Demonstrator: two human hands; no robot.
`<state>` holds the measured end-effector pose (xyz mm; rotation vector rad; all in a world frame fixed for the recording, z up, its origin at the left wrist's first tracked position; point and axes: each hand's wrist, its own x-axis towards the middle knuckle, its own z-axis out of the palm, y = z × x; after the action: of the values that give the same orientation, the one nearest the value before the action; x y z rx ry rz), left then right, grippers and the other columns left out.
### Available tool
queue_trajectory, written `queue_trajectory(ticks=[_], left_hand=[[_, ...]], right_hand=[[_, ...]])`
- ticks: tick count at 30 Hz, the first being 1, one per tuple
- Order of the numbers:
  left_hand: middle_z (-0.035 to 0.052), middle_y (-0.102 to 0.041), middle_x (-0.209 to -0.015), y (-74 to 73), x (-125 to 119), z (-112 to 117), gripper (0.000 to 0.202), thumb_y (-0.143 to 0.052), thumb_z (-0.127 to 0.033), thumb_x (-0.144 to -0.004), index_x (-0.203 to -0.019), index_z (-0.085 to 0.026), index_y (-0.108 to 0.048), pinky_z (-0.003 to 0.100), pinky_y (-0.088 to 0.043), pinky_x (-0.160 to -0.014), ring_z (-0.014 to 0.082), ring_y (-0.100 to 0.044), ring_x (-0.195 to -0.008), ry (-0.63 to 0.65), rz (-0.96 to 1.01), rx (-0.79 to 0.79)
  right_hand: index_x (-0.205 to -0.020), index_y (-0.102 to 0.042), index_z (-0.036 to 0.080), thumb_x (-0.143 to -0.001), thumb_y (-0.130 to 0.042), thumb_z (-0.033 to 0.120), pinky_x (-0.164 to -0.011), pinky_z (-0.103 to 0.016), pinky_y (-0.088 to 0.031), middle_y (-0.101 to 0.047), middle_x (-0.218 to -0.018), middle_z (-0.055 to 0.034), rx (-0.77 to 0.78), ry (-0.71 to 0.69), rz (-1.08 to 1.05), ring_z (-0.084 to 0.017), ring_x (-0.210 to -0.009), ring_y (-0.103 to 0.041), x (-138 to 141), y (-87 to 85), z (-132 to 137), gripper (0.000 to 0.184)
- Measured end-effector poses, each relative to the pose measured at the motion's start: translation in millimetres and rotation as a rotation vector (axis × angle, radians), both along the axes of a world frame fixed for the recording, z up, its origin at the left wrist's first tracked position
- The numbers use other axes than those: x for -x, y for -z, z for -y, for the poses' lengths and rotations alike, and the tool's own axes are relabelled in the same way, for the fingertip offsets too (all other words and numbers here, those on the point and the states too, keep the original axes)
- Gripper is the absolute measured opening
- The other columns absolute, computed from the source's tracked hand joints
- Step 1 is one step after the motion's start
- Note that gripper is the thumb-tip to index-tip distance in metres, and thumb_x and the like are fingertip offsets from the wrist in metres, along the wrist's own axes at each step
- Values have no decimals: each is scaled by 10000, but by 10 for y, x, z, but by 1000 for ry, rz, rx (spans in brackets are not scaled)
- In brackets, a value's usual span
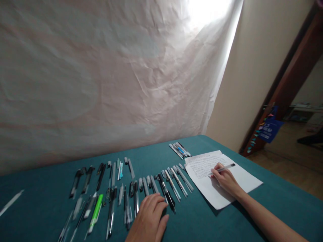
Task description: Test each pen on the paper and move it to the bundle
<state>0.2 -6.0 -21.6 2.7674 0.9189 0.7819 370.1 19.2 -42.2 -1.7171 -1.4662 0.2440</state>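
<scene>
My right hand [224, 178] grips a clear pen [228, 166] with a dark end, its tip at the paper. Beneath that hand lies a white sheet of paper [242, 181] with lines of handwriting across its upper part, and at least one more sheet shows under it. My left hand [150, 215] rests palm down at the table's near side, fingers loosely spread. Its fingertips lie at the lower ends of several pens. Close to them is a black pen [167, 193]. Whether the left fingers touch any pen I cannot tell.
Pens in rough rows cover the green tablecloth [202, 222], among them a bright green one [96, 213]. A bundle of pens [179, 150] lies behind the paper. A white strip [11, 202] is at far left. A pale sheet [113, 74] hangs behind the table.
</scene>
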Motion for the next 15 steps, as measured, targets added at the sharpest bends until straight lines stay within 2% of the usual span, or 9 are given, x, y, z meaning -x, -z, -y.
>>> queue_trajectory(ticks=[11, 15], left_hand=[[73, -573, -1091, -53, -1, 19, 252, -465, -234, -828, -1071, -210, -528, 418, -419, -917, 234, -482, -1086, 2, 14, -9], [77, -585, -1073, -94, -3, 17, 243, -474, -205, -819, -1055, -197, -531, 415, -425, -908, 232, -499, -1066, 6, -14, -33]], right_hand=[[-638, -453, 209, -790, -454, 350, -502, -246, -377, -550, -517, 32, 3, 10, -77, -137, -490, -516, -10, 19, 1, 207], [-691, -494, 194, -814, -441, 404, -538, -250, -413, -554, -544, 19, -26, -7, -156, -147, -534, -547, 41, -62, 24, 249]])
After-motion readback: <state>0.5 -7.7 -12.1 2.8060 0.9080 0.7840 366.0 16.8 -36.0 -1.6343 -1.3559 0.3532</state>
